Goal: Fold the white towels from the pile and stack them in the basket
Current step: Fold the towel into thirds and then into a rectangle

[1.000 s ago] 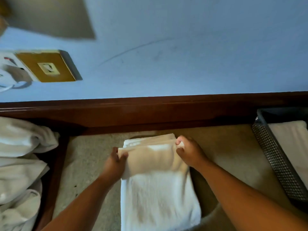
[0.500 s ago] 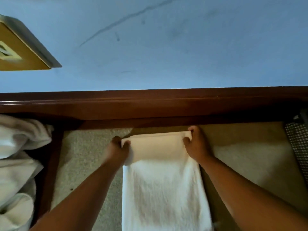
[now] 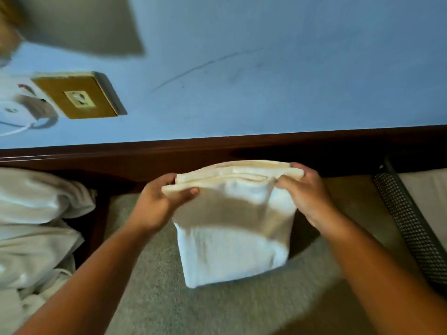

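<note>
We see both hands lifting a folded white towel [image 3: 232, 243] above the carpeted floor [image 3: 217, 310], its layered upper edge level between them and the rest hanging down; we cannot tell whether its lower edge touches the carpet. The left hand [image 3: 159, 201] grips the upper left corner, fingers [image 3: 168, 177] curled behind the cloth and thumb pressed on the front. The right hand [image 3: 307, 192] pinches the upper right corner the same way. The pile [image 3: 36, 213] of loose white towels lies at the floor's left edge, against the dark skirting board [image 3: 242, 151]. The black mesh basket [image 3: 406, 218] stands at the right edge, holding a folded towel [image 3: 428, 194]
</note>
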A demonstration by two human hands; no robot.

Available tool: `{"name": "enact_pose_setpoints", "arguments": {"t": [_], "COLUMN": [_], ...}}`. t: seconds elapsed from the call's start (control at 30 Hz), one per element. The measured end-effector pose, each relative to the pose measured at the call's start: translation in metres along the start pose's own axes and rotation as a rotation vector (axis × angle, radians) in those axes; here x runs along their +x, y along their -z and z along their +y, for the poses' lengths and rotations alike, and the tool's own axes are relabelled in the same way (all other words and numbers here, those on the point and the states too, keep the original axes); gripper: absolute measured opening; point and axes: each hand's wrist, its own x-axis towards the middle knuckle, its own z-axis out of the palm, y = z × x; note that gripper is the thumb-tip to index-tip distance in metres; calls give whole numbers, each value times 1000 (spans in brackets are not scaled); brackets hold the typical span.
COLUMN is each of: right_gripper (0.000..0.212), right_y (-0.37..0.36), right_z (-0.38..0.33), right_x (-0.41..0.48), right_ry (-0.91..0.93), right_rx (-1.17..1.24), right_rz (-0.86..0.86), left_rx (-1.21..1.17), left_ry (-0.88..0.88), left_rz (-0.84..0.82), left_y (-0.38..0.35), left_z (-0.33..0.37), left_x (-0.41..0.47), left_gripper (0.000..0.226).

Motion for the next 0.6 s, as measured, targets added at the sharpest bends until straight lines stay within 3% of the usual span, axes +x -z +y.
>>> {"name": "enact_pose_setpoints", "arguments": {"t": [0.1, 0.2, 0.3, 0.37, 0.47, 0.53, 0.6], "right_gripper": [30, 22, 23, 32, 37, 38, 30], "right_y": [37, 58, 52, 38, 14, -4, -18], "right_z": [-29, -18, 46, 112, 201, 226, 227], "right_x": [-64, -116, -160, -186, -217, -228, -229], "right_ry": [318, 612, 698, 562, 126, -159, -360], "right_rx": [-142, -403, -572, -716, -787, -551, -309], "right_rz": [-103, -87, -108, -149, -311, -243, -54], "left_rx": [161, 412, 536, 672, 792, 660, 558], "left_ry": [-324, -649, -690, -551, -136, 67, 175], "left_rz": [-81, -68, -47, -46, -188, -199, -23], "left_y": [15, 25, 20, 15, 14, 11, 0], "left_z": [33, 19, -46, -115, -211, -236, -237], "left_x": [-63, -110, -146, -168, -201, -216, -217], "left_gripper": [33, 33, 29, 40, 62, 63, 52]}}
